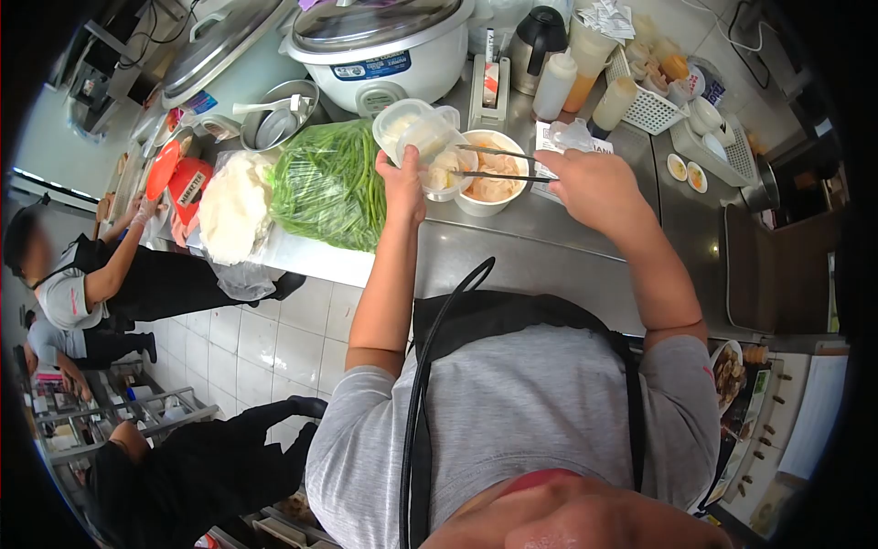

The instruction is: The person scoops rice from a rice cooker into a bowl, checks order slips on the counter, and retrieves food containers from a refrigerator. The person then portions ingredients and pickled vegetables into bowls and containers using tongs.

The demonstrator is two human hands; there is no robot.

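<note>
My left hand (pixel 402 186) is closed on a small clear plastic container (pixel 439 192), tilted beside a white bowl (pixel 483 209). Pale food pieces (pixel 446 168) show inside the container. Another clear tub (pixel 395 123) with whitish contents is just behind it; whether my hand touches that one, I cannot tell. My right hand (pixel 590 188) grips dark metal tongs (pixel 503 175), whose two arms reach left across the bowl toward the container. Pale and orange food (pixel 498 165) fills the bowl, which stands on the steel counter (pixel 512 242).
Left of my hands lie bagged green vegetables (pixel 329 183) and a white bag (pixel 236 206). Behind are a rice cooker (pixel 375 69), a flask (pixel 538 46) and squeeze bottles (pixel 554 87). A white basket (pixel 649 110) sits to the right. A co-worker (pixel 82 274) handles a red bowl (pixel 163 169).
</note>
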